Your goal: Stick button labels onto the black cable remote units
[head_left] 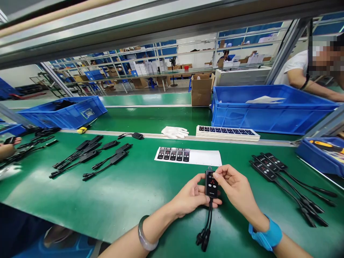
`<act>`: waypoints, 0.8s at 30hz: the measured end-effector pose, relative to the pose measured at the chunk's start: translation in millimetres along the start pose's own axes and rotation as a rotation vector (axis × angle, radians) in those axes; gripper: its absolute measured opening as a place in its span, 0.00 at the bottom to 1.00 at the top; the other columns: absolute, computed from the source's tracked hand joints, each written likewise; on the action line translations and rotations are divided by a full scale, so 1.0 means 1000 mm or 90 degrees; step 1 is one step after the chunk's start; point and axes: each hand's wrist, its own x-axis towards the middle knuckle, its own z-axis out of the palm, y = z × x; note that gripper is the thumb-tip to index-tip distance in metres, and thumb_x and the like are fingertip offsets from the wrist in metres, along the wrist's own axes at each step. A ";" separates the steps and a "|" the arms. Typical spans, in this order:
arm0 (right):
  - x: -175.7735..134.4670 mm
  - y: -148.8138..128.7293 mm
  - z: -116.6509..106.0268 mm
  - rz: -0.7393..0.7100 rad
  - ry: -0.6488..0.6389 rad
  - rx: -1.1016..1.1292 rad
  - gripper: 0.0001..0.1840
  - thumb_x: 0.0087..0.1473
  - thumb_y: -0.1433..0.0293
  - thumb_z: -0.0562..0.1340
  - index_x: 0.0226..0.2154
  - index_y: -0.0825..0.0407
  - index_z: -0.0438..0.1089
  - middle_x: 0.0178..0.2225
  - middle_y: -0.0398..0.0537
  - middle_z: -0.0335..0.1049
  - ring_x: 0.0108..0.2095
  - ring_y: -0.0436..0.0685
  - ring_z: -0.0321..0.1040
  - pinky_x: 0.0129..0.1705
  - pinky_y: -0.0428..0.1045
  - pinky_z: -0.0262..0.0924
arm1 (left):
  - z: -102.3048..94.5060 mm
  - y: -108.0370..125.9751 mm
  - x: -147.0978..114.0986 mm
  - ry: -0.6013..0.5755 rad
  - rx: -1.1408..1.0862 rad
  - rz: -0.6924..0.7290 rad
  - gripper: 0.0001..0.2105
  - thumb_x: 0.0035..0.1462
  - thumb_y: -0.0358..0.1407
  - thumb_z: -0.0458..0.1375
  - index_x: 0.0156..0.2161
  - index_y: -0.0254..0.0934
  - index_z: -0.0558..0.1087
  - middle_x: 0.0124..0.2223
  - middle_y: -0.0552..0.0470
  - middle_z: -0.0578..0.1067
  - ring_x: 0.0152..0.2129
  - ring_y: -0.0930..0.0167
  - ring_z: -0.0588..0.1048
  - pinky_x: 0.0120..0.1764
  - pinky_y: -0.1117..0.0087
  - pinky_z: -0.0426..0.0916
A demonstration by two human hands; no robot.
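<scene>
My left hand (190,197) grips a small black controller box (211,184) from below and behind, its two black cables hanging down to plugs (203,239). My right hand (236,190) pinches the top right corner of the box's labelled face with thumb and forefinger. A white sticker sheet (206,157) with several black labels at its left end lies flat on the green table just beyond my hands.
Unlabelled black controllers with cables (88,157) lie at left, labelled ones (271,165) at right. A stack of label sheets (228,132), a white glove (174,132) and blue bins (268,111) stand behind. Another person's arm (317,87) leans at far right, a hand (8,148) at far left.
</scene>
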 end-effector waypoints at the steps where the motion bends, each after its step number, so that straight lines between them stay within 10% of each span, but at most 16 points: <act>1: 0.000 0.000 0.000 0.002 0.000 0.000 0.13 0.53 0.58 0.62 0.28 0.51 0.66 0.26 0.44 0.66 0.27 0.52 0.65 0.27 0.45 0.62 | 0.000 0.000 0.000 -0.003 0.000 0.003 0.27 0.47 0.29 0.64 0.51 0.36 0.60 0.41 0.41 0.77 0.37 0.63 0.78 0.41 0.65 0.71; 24: 0.001 0.005 0.001 0.023 0.014 -0.001 0.14 0.51 0.57 0.63 0.28 0.51 0.66 0.25 0.44 0.67 0.26 0.52 0.65 0.25 0.45 0.62 | 0.002 0.000 0.001 0.006 0.048 0.016 0.23 0.50 0.27 0.61 0.51 0.36 0.61 0.33 0.47 0.77 0.30 0.69 0.78 0.35 0.72 0.70</act>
